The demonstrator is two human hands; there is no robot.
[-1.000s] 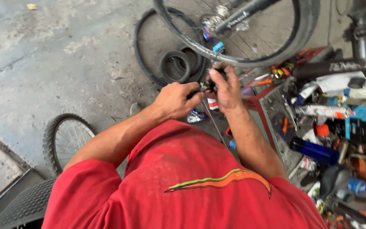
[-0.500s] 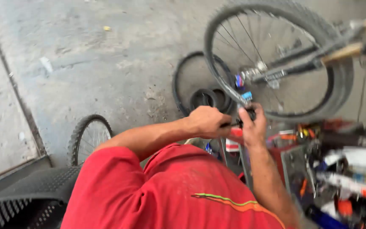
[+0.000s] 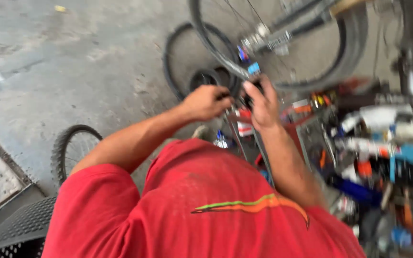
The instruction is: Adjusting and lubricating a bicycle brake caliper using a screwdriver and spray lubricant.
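1. Low at the left edge of the concrete floor [image 3: 72, 52], a knobby tyre [image 3: 70, 148] lay partly hidden behind the person's red shirt [image 3: 201, 210], with a black grated crate [image 3: 15, 229] in the bottom-left corner.
2. Further right, the left hand [image 3: 206, 102] was curled shut, its fingertips pinching a small dark part [image 3: 243, 99]; blur hid what the part was.
3. Just beside it, the right hand [image 3: 262, 102] was also closed around that same part, thumb on top, so both hands met over it above the floor.
4. Behind the hands, a loose black tyre [image 3: 173, 57] lay flat, and a bicycle wheel [image 3: 350, 57] stood above it.
5. Along the right edge, a cluttered heap of tools and bottles [image 3: 383, 143] was too blurred to sort out.
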